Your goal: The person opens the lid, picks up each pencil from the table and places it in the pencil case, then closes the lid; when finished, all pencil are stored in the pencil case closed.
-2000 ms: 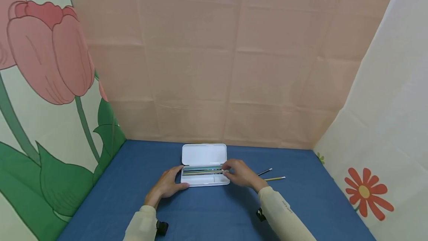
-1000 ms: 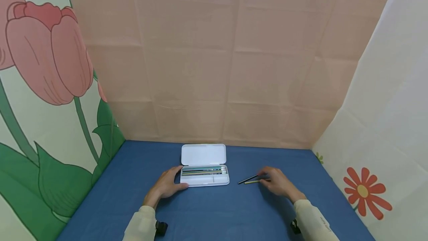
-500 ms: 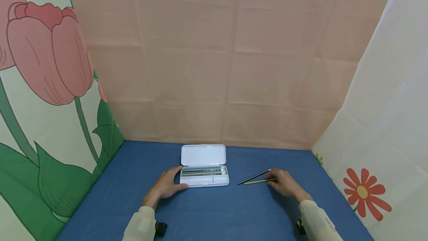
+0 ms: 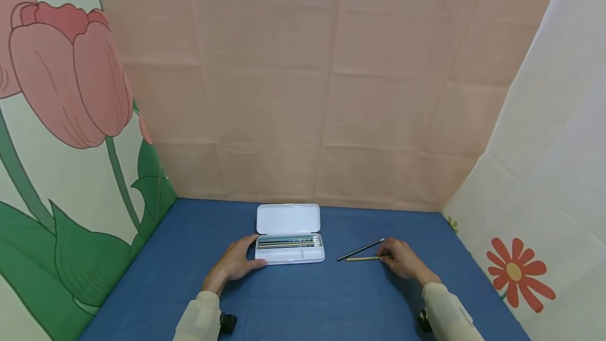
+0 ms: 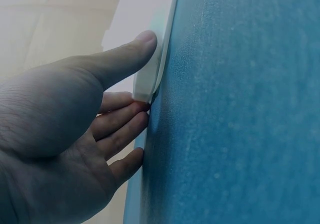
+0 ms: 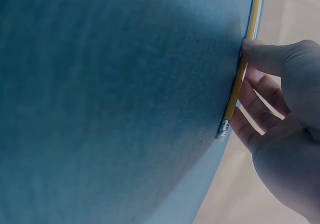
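A white pencil case [image 4: 290,256] lies with its lid up on the blue cloth, several pencils [image 4: 286,242] side by side in its back section. My left hand [image 4: 235,259] grips the case's left end, thumb at the front edge and fingertips toward the back corner; the left wrist view shows the thumb [image 5: 145,39] along the case's side. To the right, my right hand [image 4: 400,258] pinches a yellow pencil [image 6: 237,87] between thumb and fingers, near its eraser end, low over the cloth. Just behind it lies a dark pencil [image 4: 360,249], slanted away to the right.
The blue cloth [image 4: 303,304] covers the table. A beige backdrop [image 4: 303,93] rises behind it, with a tulip-printed hanging [image 4: 71,83] on the left and a white, flower-printed one [image 4: 530,172] on the right.
My right hand has left the pencils in the case and moved right to the two loose pencils, taking hold of the yellow one. The left hand has stayed on the case.
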`<state>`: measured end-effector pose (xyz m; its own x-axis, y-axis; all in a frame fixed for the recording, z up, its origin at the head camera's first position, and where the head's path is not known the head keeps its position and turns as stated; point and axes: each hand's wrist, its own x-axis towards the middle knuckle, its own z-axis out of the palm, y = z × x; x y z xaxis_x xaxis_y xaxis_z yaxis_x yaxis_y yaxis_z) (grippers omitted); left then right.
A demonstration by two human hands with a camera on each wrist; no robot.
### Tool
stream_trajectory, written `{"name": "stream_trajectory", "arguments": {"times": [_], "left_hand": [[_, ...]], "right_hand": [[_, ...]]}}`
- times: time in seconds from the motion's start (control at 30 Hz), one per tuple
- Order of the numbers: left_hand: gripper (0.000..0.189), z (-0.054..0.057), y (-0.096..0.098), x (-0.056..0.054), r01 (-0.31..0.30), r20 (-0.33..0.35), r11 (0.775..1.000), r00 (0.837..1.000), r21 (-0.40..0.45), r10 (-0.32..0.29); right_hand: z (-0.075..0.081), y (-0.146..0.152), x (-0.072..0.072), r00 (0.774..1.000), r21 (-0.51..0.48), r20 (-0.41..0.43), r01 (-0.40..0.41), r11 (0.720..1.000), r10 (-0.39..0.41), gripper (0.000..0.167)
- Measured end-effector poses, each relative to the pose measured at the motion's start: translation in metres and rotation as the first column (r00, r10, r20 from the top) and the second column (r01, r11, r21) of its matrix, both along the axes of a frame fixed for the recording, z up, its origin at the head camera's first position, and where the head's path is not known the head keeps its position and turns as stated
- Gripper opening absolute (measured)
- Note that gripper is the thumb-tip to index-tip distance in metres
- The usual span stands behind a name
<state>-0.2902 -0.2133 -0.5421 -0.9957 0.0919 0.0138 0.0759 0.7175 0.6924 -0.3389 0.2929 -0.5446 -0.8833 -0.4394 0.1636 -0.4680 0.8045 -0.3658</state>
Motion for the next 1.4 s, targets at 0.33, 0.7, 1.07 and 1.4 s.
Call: {"name": "stream_trajectory", "arguments": {"times": [0.33,0.7,1.07,1.4], "left_hand": [[0.088,0.0,-0.001,0.001,0.004,0.006,1.0,1.0,-0.005,-0.004],[0.087,0.001,-0.001,0.002,0.003,0.006,1.0,1.0,0.008,-0.003],[0.087,0.0,-0.001,0.001,0.005,0.005,1.0,1.0,0.012,-0.005],[0.086,0.001,0.0,0.0,0.005,0.003,1.0,1.0,0.007,-0.005]], "right_hand": [[-0.002,-0.001,0.002,1.0,-0.012,0.002,-0.014,1.0,0.014,0.02],[0.01,-0.019,0.003,0.998,-0.048,-0.044,-0.046,0.998,0.044,0.013],[0.026,-0.051,0.004,0.988,-0.068,-0.107,-0.122,0.99,0.114,0.011],[0.032,-0.086,-0.002,0.985,-0.06,-0.121,-0.131,0.99,0.123,0.011]]}}
